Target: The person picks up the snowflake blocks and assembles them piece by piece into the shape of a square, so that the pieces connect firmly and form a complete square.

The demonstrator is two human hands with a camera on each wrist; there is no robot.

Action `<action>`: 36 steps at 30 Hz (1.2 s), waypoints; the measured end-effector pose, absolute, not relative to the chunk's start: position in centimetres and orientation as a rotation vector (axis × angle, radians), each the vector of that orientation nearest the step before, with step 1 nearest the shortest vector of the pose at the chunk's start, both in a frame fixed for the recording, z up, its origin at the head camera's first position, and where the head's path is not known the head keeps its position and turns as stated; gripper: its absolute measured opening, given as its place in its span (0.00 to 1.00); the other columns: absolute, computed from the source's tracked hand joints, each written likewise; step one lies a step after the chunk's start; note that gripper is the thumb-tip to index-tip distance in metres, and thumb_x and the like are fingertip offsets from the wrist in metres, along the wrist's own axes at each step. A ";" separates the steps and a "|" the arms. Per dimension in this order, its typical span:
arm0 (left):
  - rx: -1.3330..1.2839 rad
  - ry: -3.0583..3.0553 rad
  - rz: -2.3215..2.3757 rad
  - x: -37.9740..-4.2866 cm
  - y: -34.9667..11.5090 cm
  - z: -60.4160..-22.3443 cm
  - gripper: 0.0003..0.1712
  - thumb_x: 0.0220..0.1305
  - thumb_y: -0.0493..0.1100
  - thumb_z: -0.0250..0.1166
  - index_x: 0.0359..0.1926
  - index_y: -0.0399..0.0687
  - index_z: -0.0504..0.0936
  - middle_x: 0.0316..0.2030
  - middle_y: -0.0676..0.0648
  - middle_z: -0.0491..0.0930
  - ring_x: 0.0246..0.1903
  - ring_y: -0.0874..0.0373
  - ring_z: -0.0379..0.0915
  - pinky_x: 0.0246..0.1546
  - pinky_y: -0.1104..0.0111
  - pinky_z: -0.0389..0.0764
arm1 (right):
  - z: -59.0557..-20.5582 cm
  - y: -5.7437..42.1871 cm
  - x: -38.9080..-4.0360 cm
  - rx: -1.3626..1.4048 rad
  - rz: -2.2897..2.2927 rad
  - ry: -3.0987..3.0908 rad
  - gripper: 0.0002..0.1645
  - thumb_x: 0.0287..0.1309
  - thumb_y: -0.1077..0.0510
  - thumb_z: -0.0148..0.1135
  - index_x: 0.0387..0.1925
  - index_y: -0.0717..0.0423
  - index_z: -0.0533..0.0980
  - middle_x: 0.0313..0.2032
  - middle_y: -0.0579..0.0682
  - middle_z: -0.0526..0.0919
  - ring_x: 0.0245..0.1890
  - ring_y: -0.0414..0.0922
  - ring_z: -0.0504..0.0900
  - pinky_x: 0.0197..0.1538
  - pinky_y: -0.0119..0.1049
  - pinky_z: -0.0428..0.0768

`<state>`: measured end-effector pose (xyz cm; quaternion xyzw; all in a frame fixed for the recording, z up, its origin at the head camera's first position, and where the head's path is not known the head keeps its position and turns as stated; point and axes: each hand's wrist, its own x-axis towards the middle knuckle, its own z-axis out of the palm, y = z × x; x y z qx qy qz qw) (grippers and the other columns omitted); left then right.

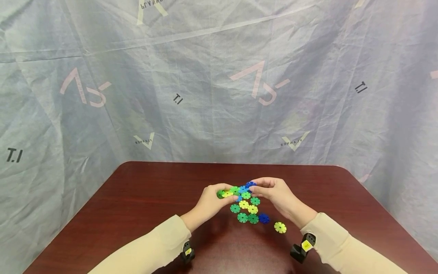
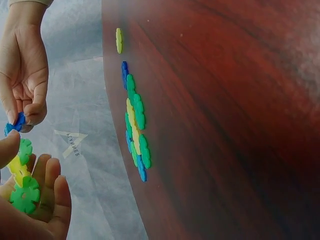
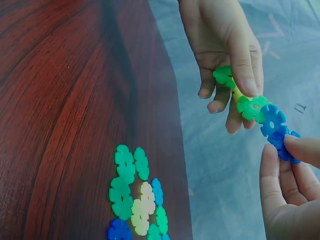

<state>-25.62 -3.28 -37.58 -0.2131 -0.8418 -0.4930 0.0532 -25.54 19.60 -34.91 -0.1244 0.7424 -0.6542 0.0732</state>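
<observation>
Above the table, a short chain of notched flower-shaped plastic discs (image 3: 252,107) is held between both hands. It runs green, yellow, green, light blue, then dark blue. My left hand (image 1: 211,201) pinches the green and yellow end, thumb on one side and fingers behind. At the other end, my right hand (image 1: 278,193) pinches the dark blue disc (image 3: 286,149) between thumb and fingertips. It adjoins the light blue disc (image 3: 273,120); how firmly the two are joined cannot be told. Below the hands, several loose green, yellow and blue discs (image 1: 253,209) lie grouped on the table.
One yellow disc (image 1: 280,227) lies apart, to the right of the group, near a dark blue disc (image 1: 264,218). The dark red wooden table (image 1: 154,198) has rounded far corners. A grey printed cloth (image 1: 205,114) hangs behind it. Black wrist cameras (image 1: 301,249) sit below the cuffs.
</observation>
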 end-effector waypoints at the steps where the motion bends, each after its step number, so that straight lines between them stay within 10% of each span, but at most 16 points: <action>1: -0.661 -2.560 -1.496 -25.6 -3.3 -37.6 0.18 0.60 0.50 0.69 0.48 0.48 0.84 0.41 0.51 0.85 0.39 0.61 0.77 0.40 0.71 0.80 | -34.9 19.6 -25.6 -0.376 -1.971 2.222 0.17 0.60 0.56 0.66 0.45 0.64 0.80 0.35 0.42 0.87 0.38 0.42 0.86 0.52 0.34 0.80; 22: -0.741 -2.433 -1.772 -24.7 -2.2 -37.2 0.14 0.64 0.48 0.65 0.50 0.52 0.80 0.37 0.49 0.84 0.36 0.50 0.81 0.22 0.73 0.74 | -35.7 17.4 -25.3 -0.372 -2.009 2.137 0.14 0.59 0.55 0.67 0.43 0.60 0.81 0.35 0.42 0.87 0.41 0.43 0.84 0.56 0.42 0.79; 29: -0.727 -2.368 -1.836 -24.7 -2.3 -37.4 0.09 0.65 0.44 0.64 0.45 0.47 0.80 0.38 0.42 0.85 0.37 0.47 0.82 0.36 0.74 0.82 | -35.9 17.7 -25.3 -0.356 -1.999 2.148 0.16 0.57 0.53 0.68 0.44 0.58 0.81 0.35 0.43 0.87 0.39 0.44 0.85 0.54 0.39 0.80; 36: -0.671 -2.393 -1.719 -24.8 -2.4 -37.0 0.08 0.65 0.46 0.65 0.36 0.46 0.82 0.32 0.45 0.85 0.31 0.52 0.80 0.30 0.75 0.78 | -35.7 17.8 -25.6 -0.392 -2.013 2.137 0.18 0.58 0.54 0.68 0.46 0.62 0.81 0.36 0.46 0.87 0.42 0.50 0.86 0.54 0.40 0.80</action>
